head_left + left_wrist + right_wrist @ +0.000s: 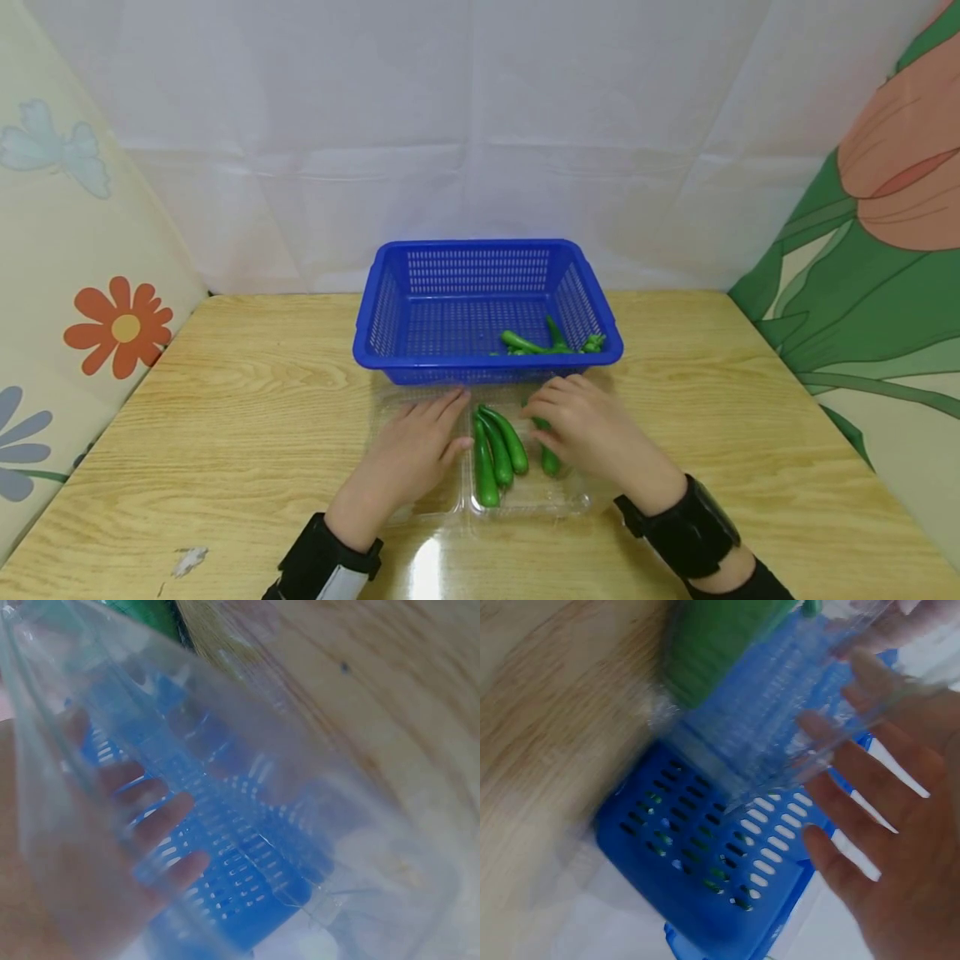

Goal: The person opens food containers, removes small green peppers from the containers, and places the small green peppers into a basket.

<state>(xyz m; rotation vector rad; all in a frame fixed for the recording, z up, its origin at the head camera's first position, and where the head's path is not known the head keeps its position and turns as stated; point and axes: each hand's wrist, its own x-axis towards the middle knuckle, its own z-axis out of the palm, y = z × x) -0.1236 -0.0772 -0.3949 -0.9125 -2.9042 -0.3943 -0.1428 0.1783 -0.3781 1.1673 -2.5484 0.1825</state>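
Observation:
A clear plastic clamshell box (pixel 528 498) lies unfolded on the table, its two halves side by side. Three green peppers (pixel 501 450) rest together in the right half. One more pepper (pixel 550 460) lies at that half's right, partly under my right hand (pixel 588 425). Seen through clear plastic in the right wrist view, the right fingers (pixel 855 814) are spread and loosely bent, at the box's far edge. My left hand (pixel 416 446) lies over the left half, fingers fairly straight; the left wrist view shows its fingers (pixel 169 817) behind the plastic.
A blue slotted basket (pixel 480 362) stands just behind the box, with several green peppers (pixel 528 342) at its front right. A white sheet (pixel 465 150) hangs behind the wooden table (pixel 262 400). Patterned panels (pixel 847 333) flank both sides.

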